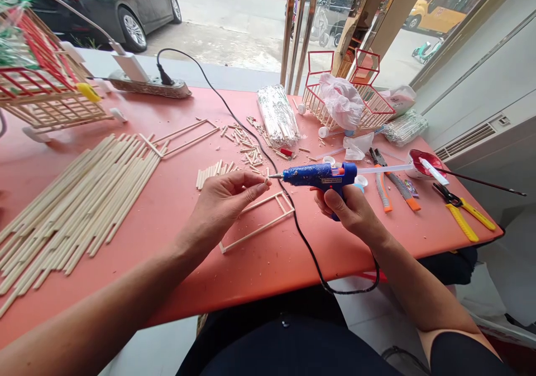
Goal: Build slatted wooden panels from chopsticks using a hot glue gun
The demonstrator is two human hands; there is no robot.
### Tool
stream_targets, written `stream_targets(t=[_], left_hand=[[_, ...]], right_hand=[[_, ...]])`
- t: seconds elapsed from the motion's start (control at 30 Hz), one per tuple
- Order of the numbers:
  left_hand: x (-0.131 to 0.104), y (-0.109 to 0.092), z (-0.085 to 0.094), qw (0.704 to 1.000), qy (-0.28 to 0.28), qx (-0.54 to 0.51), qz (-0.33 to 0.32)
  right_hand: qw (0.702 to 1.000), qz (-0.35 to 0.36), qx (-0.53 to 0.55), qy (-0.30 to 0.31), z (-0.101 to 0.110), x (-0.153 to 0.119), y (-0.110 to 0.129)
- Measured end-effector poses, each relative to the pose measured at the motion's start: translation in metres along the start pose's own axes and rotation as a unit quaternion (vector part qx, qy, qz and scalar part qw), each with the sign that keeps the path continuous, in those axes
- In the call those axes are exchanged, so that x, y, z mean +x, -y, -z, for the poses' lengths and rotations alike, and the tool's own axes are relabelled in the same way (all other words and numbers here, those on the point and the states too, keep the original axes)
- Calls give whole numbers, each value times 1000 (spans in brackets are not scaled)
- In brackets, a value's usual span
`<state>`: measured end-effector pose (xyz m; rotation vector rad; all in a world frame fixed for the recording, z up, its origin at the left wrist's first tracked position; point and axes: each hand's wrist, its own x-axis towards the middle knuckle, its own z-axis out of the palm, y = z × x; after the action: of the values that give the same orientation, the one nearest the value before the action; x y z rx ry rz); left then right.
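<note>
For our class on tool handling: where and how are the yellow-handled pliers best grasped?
Probably around both yellow handles, from the near-right side of the table: they lie spread apart toward that side, while the dark jaws point away.

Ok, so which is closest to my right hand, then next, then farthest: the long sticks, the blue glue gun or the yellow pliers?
1. Blue glue gun, held in your right hand.
2. Yellow pliers, off to the right.
3. Long sticks, way over on the left.
</note>
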<state>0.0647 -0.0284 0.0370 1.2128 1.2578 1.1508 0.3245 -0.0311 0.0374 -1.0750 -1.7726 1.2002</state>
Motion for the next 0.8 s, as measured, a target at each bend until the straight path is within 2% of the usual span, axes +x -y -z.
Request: stream_targets(t=[0.43, 0.63, 0.8], left_hand=[[2, 3, 3, 999, 6, 32, -13], [6, 6, 5, 993, 26, 55, -106], [9, 3, 7, 999, 22, -6, -41]], right_hand=[[1000, 8, -13, 13, -1, -1, 2], [1000, 1, 12, -21, 0, -2, 0], [999, -16, 15, -44, 0, 0, 4]])
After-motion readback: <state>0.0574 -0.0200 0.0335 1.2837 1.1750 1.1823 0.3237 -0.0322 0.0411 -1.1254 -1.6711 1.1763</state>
